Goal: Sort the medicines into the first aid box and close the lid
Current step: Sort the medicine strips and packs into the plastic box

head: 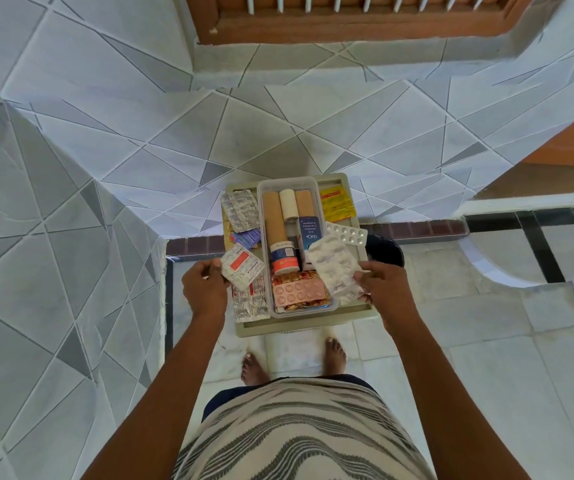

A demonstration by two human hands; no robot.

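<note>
While our left hand (205, 289) pinches a small foil pill strip with a red label (242, 270) by its near corner, our right hand (385, 289) pinches a larger silver blister sheet (336, 269) by its lower edge, and both are held over a clear plastic box (327, 308) on a beige tray (308, 328). Our fingers curl around each strip's edge; nothing is spread flat.

We judge these strips light and thin, stiff enough to hold shape yet easy to bend, with slick foil that could slide from a loose pinch. Taking hold at an edge or corner, clear of the pill bubbles, looks safest, since pressure on the bubbles could pop tablets loose.

Inside the box we see 3 rolls (288, 204) standing side by side, a white bottle with an orange base (283, 259), a blue carton (308, 231) and a pink blister strip (298, 292). More strips lie on the tray at the left (240, 208), and a yellow packet (336, 203) lies at the right.

On the carton we read what looks like "VOICEL"; smaller print above it is too fine to make out. Writing on the strips is illegible. No lid is in view.
</note>
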